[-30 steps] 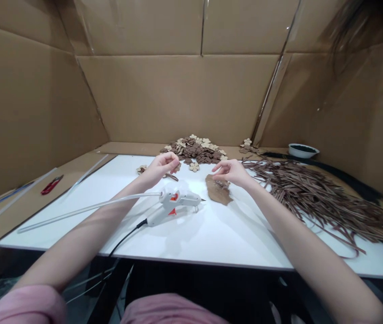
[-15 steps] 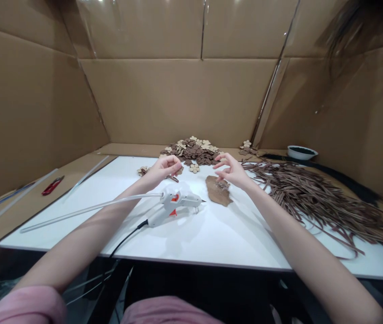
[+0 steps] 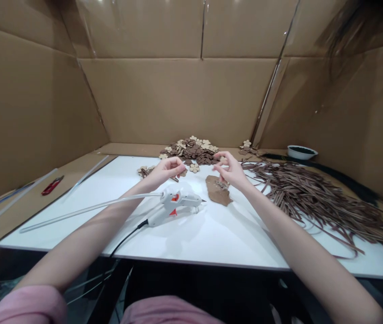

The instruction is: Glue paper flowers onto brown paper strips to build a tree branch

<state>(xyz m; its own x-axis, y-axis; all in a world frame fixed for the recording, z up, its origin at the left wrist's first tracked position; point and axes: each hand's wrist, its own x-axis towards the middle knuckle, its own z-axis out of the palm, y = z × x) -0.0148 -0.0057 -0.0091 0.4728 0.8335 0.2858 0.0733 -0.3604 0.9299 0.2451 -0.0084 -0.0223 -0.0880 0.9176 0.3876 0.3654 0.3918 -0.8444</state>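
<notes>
My left hand [image 3: 171, 169] is closed in a pinch on a small brown flower cutout [image 3: 184, 172], left of centre above the white board. My right hand [image 3: 229, 169] holds nothing I can see; its fingers are apart and curved, just over a brown sheet piece [image 3: 219, 194] with a clear, shiny patch on its upper part. Between my forearms lies a white glue gun [image 3: 183, 202] with an orange trigger, its nozzle pointing at the brown piece. A long clear glue stick [image 3: 93, 210] runs out of its back. One pale flower cutout [image 3: 194, 168] lies between my hands.
A heap of brown and pale flower cutouts [image 3: 198, 152] is at the back, with a smaller pile [image 3: 144, 171] behind my left wrist. Many brown strips [image 3: 316, 193] spread over the right side. A white bowl [image 3: 301, 153] and red cutter [image 3: 52, 185] stand near the cardboard walls.
My left hand has moved slightly right with the flower cutout. The fingers of my right hand have dipped a little and drawn somewhat closer together over the brown piece.
</notes>
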